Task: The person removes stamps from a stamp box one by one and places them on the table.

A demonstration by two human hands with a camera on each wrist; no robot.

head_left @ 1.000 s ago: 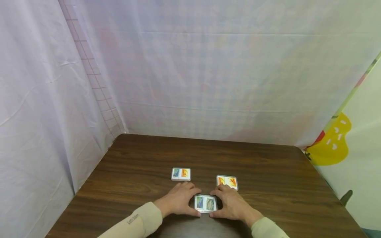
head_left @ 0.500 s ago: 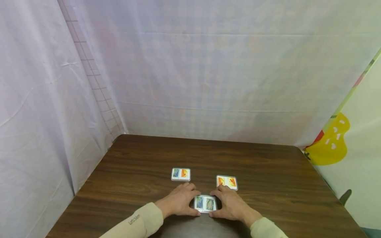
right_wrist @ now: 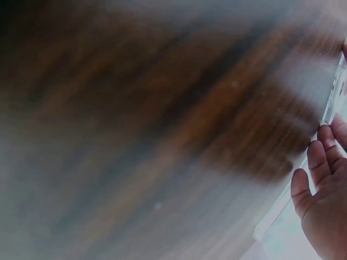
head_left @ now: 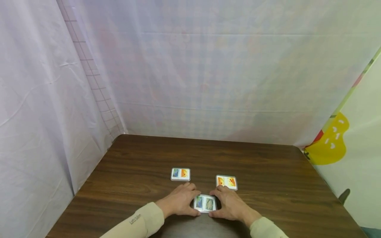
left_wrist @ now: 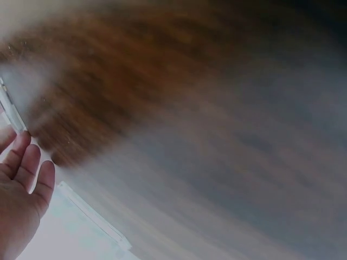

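A flat clear case with two pictures (head_left: 204, 203), one bluish and one brownish, lies near the table's front between both hands. My left hand (head_left: 182, 199) holds its left side, thumb at the near corner and fingers at the far one. Opposite, my right hand (head_left: 230, 204) grips the right side the same way. In the left wrist view, the fingertips (left_wrist: 23, 135) meet the case's edge; the right wrist view likewise has fingertips (right_wrist: 325, 132) along it. A second case (head_left: 180, 174) lies beyond the left hand. The right fingers partly cover a third case (head_left: 227, 181) with orange pictures.
The cases lie on a dark brown wooden table (head_left: 143, 155). White curtains (head_left: 208, 82) hang behind it and along the left. A pale cloth with a yellow shape (head_left: 330, 145) borders the right side.
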